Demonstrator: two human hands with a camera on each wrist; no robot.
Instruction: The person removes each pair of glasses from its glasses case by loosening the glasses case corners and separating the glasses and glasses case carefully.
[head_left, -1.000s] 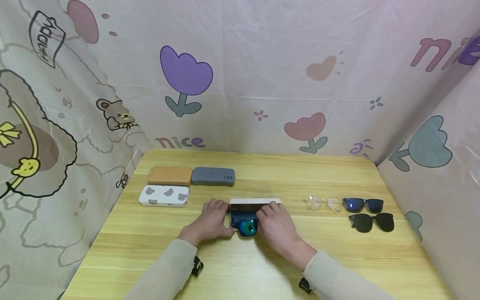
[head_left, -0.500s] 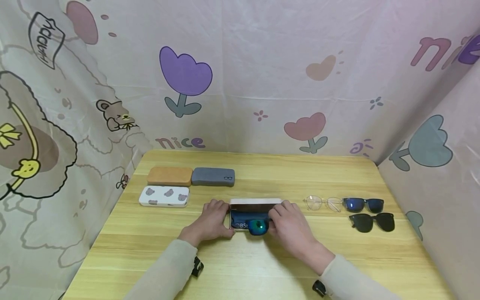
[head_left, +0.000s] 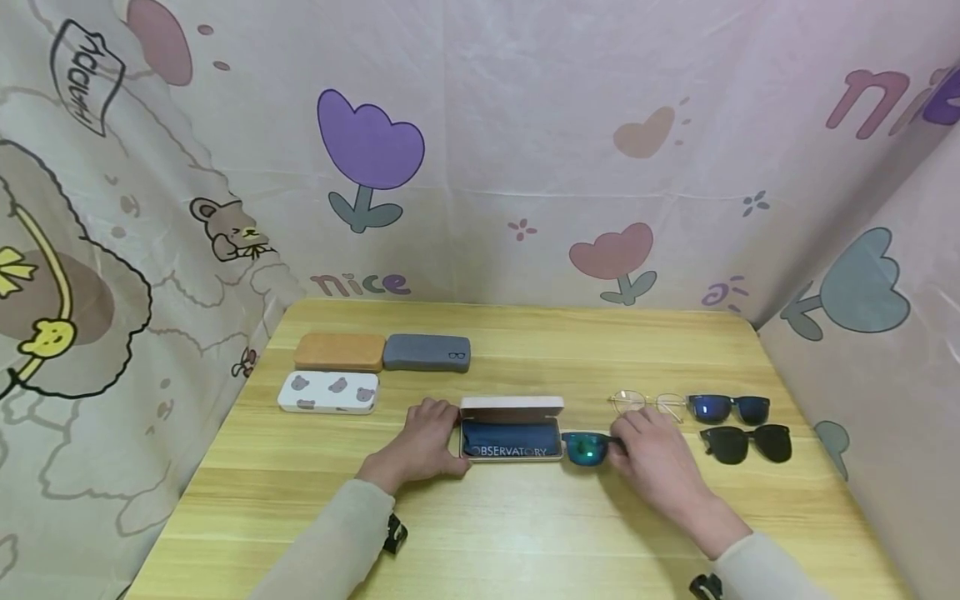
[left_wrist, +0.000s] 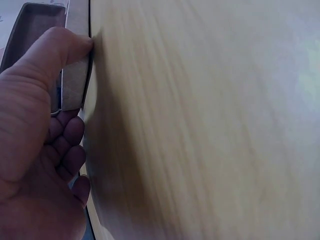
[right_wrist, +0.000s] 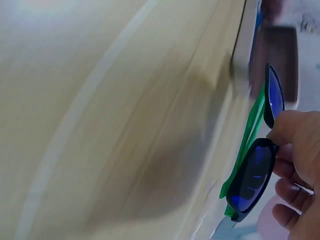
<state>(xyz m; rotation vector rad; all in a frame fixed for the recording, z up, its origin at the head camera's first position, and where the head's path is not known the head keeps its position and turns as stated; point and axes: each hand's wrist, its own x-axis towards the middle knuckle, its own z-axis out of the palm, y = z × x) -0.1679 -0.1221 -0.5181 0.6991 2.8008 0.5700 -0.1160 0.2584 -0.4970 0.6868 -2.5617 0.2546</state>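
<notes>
My left hand (head_left: 415, 446) grips the left end of an open glasses case (head_left: 512, 402), its thumb on the front wall of the case (left_wrist: 75, 85) in the left wrist view. Inside lies a folded dark blue cloth (head_left: 513, 437) lettered "OBSERVATORY". Just right of the case, my right hand (head_left: 660, 458) pinches a pair of sunglasses (head_left: 587, 449) at the bridge. The right wrist view shows their dark blue lenses (right_wrist: 251, 175) and folded bright green temples (right_wrist: 248, 135). From the head, one lens looks green and the other is hidden by the hand.
Three shut cases stand at the back left: orange (head_left: 340, 352), grey-blue (head_left: 427, 353) and white with bears (head_left: 328, 392). At right lie thin wire-framed glasses (head_left: 670, 406), blue-lensed sunglasses (head_left: 729, 409) and black sunglasses (head_left: 746, 444). Printed curtains surround the wooden table (head_left: 480, 542).
My right hand has lifted the sunglasses out of the case and carried them right, uncovering the blue cloth. The left hand has stayed on the case.
</notes>
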